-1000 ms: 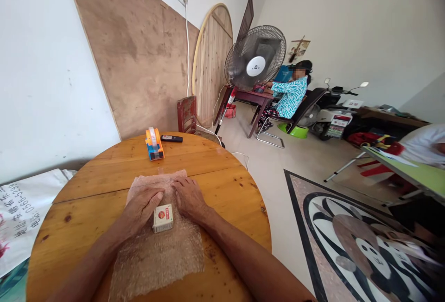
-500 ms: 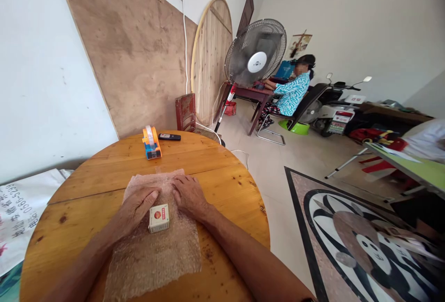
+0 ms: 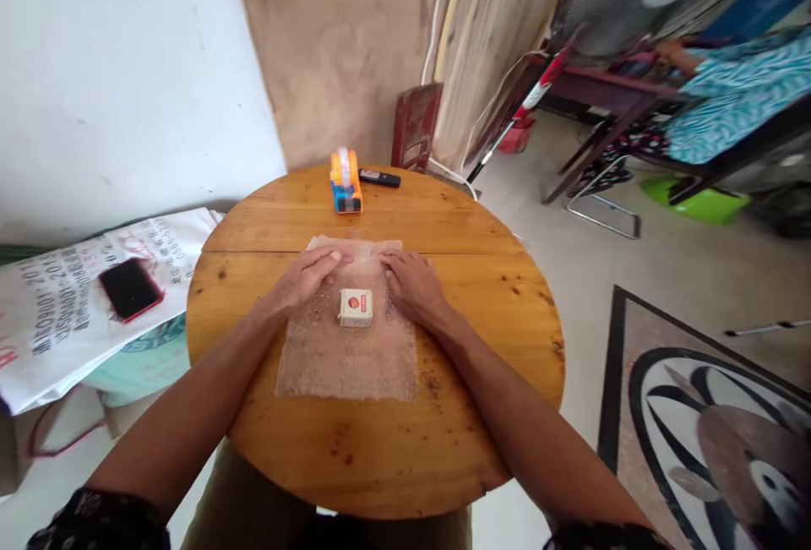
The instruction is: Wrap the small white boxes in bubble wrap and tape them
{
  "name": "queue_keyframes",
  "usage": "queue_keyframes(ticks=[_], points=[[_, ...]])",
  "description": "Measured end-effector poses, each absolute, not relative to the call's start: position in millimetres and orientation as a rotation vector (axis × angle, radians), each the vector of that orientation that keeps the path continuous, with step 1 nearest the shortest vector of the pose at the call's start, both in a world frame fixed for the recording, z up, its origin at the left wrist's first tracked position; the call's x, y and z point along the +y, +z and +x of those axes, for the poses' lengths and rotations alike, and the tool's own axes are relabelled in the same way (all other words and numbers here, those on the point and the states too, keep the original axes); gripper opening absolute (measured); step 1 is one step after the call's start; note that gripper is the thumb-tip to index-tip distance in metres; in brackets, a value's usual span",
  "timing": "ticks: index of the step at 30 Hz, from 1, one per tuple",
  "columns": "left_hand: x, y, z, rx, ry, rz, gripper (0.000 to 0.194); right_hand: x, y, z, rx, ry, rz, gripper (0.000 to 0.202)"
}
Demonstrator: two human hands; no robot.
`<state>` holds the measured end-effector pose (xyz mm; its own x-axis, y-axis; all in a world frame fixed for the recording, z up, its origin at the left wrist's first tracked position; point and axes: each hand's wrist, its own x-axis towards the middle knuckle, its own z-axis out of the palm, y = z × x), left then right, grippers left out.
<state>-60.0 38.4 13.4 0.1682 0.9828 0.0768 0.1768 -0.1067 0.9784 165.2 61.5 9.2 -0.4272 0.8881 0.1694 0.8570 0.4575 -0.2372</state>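
A sheet of bubble wrap [image 3: 348,364] lies flat on the round wooden table. On it, between my hands, sits a small white box [image 3: 356,307] with red marks on its top. My left hand [image 3: 309,277] rests on the sheet's upper left part, palm down with the fingers laid out. My right hand [image 3: 413,280] lies on the upper right part of the sheet, its fingers also flat. Neither hand touches the box. Beyond the sheet, an orange and blue tape dispenser [image 3: 345,182] stands near the far edge.
Beside the dispenser is a black remote-like device [image 3: 380,178] on the table [image 3: 487,305]. At the left, a phone [image 3: 131,289] lies on a white printed sack [image 3: 69,280]. A fan and a seated person [image 3: 744,102] are at the upper right.
The view has swung left and down, bringing the phone and more of the table into sight. Both hands still rest on the bubble wrap, with the box between them.
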Motion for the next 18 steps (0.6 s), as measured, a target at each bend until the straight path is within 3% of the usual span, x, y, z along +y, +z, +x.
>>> queue_keyframes(ticks=[6, 18], points=[[42.5, 11.0, -62.3, 1.178, 1.06, 1.517, 0.04, 63.0, 9.4, 174.0, -2.397, 0.159, -1.394, 0.029], [29.8, 16.3, -58.9, 1.284, 0.869, 1.888, 0.036, 49.8, 15.2, 171.5, -2.464, 0.125, -1.091, 0.018]])
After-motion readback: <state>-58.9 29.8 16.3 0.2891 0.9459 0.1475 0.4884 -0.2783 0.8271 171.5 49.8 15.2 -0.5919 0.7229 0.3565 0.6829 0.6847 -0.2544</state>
